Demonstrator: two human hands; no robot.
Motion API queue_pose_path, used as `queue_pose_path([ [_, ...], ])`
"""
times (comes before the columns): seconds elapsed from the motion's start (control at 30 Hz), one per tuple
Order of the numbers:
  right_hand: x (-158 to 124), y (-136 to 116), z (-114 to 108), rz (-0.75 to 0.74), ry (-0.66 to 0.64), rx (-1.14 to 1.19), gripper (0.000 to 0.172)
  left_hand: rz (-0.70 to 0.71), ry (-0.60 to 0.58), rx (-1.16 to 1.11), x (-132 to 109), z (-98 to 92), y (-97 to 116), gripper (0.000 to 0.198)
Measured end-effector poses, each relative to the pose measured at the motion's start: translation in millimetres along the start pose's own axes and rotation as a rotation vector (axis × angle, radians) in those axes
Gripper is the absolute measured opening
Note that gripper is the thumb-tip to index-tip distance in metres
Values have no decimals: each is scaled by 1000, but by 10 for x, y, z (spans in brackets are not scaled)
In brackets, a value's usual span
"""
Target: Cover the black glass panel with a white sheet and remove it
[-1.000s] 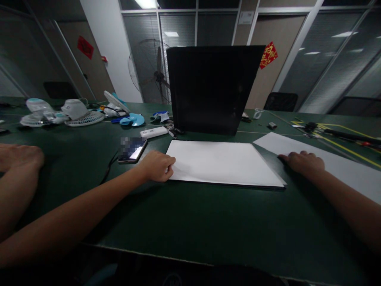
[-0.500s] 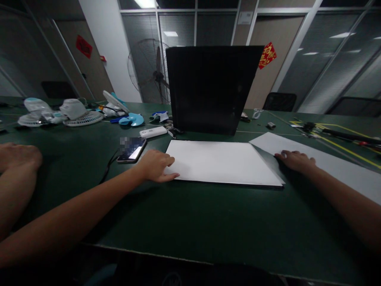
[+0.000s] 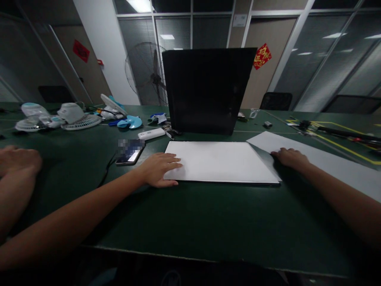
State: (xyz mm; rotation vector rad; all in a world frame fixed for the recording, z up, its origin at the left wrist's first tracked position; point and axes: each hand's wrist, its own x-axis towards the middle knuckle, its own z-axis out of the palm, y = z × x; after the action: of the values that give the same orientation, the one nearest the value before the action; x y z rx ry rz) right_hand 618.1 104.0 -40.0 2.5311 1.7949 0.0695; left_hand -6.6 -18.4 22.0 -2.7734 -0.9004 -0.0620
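Observation:
A flat stack of white paper (image 3: 214, 163) with a dark edge beneath it lies in the middle of the green table. My left hand (image 3: 160, 169) rests on its left edge, fingers spread over the white surface and thumb along the near corner. To the right, my right hand (image 3: 290, 157) has its fingers bent at the edge of a large white sheet (image 3: 324, 165), which they appear to pinch; the thumb is mostly hidden. This sheet overlaps the stack's far right corner, and a grey shaded strip shows between the two.
A big black panel (image 3: 210, 91) stands upright behind the paper. Left of it lie a phone (image 3: 133, 155), a white oblong device (image 3: 151, 134) and white fan parts (image 3: 73, 115). Another person's arm (image 3: 18, 178) rests at far left. Yellow strips and a black rod (image 3: 348, 133) lie at right.
My left hand's fingers have uncurled and spread flat over the paper's left edge. The right hand keeps its place at the sheet, and the view has shifted slightly.

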Motion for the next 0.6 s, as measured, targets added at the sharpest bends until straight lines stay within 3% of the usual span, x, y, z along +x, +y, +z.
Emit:
queue_pose_path([
  [0.27, -97, -90, -58, 12, 36, 14, 77, -8, -14, -55, 23, 24, -5, 54],
  [0.6, -409, -63, -220, -3, 219, 87, 56, 52, 12, -43, 14, -17, -33, 53],
])
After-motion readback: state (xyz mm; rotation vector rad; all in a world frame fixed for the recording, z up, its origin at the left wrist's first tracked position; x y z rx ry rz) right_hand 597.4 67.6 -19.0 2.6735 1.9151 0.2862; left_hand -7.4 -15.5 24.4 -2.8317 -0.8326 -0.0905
